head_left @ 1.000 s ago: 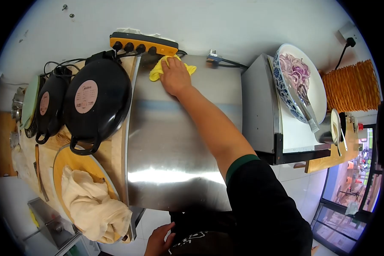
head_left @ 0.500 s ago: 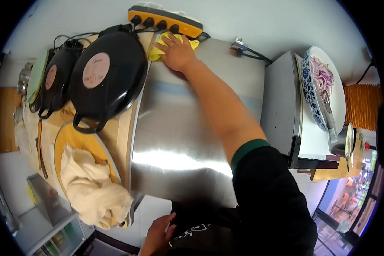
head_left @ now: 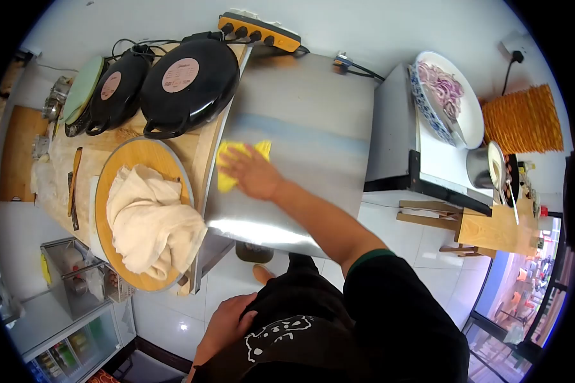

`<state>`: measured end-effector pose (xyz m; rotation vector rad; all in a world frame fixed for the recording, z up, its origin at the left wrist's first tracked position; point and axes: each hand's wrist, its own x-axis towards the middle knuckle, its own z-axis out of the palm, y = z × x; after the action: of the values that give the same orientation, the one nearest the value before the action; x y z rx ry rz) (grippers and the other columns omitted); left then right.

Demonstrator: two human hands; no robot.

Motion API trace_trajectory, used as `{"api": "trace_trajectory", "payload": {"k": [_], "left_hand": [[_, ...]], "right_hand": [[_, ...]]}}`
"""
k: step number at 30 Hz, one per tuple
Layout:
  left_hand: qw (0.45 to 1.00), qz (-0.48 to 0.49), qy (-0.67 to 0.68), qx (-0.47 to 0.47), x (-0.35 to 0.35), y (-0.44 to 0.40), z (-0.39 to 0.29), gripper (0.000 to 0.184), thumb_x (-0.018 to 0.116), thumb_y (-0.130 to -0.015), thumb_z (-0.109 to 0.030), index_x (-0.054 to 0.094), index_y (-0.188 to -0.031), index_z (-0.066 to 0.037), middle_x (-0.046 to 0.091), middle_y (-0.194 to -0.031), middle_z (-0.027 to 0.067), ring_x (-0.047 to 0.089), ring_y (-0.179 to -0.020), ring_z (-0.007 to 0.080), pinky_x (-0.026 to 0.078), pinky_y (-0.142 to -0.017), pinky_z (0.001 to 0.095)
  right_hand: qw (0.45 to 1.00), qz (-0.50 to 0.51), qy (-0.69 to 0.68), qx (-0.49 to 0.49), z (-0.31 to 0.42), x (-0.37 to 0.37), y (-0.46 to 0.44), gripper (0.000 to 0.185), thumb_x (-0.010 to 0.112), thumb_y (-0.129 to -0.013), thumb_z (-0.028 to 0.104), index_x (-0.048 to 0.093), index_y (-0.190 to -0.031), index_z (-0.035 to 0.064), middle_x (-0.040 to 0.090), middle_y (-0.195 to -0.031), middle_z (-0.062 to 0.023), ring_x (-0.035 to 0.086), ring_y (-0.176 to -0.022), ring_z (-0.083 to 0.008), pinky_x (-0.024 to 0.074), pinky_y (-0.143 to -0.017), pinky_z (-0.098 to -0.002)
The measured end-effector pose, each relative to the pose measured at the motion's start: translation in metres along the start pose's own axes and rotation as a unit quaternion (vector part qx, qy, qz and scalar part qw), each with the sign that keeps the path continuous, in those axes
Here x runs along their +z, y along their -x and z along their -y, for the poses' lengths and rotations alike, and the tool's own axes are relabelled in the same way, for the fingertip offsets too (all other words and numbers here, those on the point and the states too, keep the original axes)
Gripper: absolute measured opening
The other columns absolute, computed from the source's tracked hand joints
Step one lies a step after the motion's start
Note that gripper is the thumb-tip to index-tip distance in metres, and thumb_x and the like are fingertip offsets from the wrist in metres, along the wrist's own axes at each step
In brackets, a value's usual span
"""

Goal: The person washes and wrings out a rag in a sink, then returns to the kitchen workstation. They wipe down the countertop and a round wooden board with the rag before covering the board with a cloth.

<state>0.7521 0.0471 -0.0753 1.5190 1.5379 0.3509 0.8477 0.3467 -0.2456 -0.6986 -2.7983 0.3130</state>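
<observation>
My right hand (head_left: 252,172) lies over a yellow cloth (head_left: 260,149) and presses it onto the stainless steel tabletop (head_left: 306,96), close to its left edge. Its fingers are slightly blurred, and part of the cloth shows around them. Low in the view, my left hand (head_left: 227,322) rests against the dark apron (head_left: 281,335), loosely open, with some fingers partly hidden. To the left of the cloth, a cream cloth (head_left: 150,217) is heaped on a round wooden board (head_left: 108,252).
Black round electric griddles (head_left: 188,89) stand on the wooden counter at left. A power strip (head_left: 259,32) with several plugs is against the wall; a loose plug (head_left: 343,62) lies right of it. A bowl of sliced onions (head_left: 469,118) sits on the white-topped unit at right.
My right hand has drawn the yellow cloth from the tabletop's back edge toward me. The head view has shifted, showing more floor. My left hand stays by the apron.
</observation>
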Motion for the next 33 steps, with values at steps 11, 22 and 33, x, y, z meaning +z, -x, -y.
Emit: {"api": "trace_trajectory", "payload": {"k": [11, 22, 33], "left_hand": [[0.994, -0.001, -0.057, 0.09, 0.016, 0.03, 0.011, 0.039, 0.068, -0.086, -0.017, 0.059, -0.121, -0.002, 0.066, -0.109, 0.0196, 0.062, -0.1, 0.0372, 0.05, -0.088, 0.0418], [1.0, 0.007, -0.015, -0.012, 0.023, -0.001, 0.009, 0.041, 0.068, -0.086, -0.019, 0.059, -0.123, -0.004, 0.065, -0.111, 0.0191, 0.062, -0.103, 0.0369, 0.05, -0.089, 0.0422], [0.999, 0.041, -0.015, -0.019, 0.017, -0.026, -0.017, 0.042, 0.066, -0.086, -0.018, 0.057, -0.125, -0.003, 0.064, -0.111, 0.0207, 0.06, -0.102, 0.04, 0.048, -0.09, 0.0446]], "right_hand": [[0.829, -0.15, -0.527, 0.112, 0.096, -0.024, 0.098, 0.041, 0.05, -0.085, -0.001, 0.064, -0.122, 0.0104, 0.063, -0.116, -0.0146, 0.056, -0.109, -0.0309, 0.0425, -0.099, -0.0378], [0.917, -0.178, 0.092, 0.345, -0.175, -0.062, 0.103, 0.046, 0.054, -0.092, 0.019, 0.048, -0.136, 0.0059, 0.041, -0.146, -0.0141, 0.029, -0.141, -0.0284, 0.0238, -0.116, -0.0444], [0.98, -0.166, -0.08, 0.078, -0.085, -0.012, 0.05, 0.031, 0.052, -0.092, 0.018, 0.058, -0.119, 0.0043, 0.056, -0.126, -0.0167, 0.055, -0.109, -0.035, 0.0401, -0.1, -0.0466]]}}
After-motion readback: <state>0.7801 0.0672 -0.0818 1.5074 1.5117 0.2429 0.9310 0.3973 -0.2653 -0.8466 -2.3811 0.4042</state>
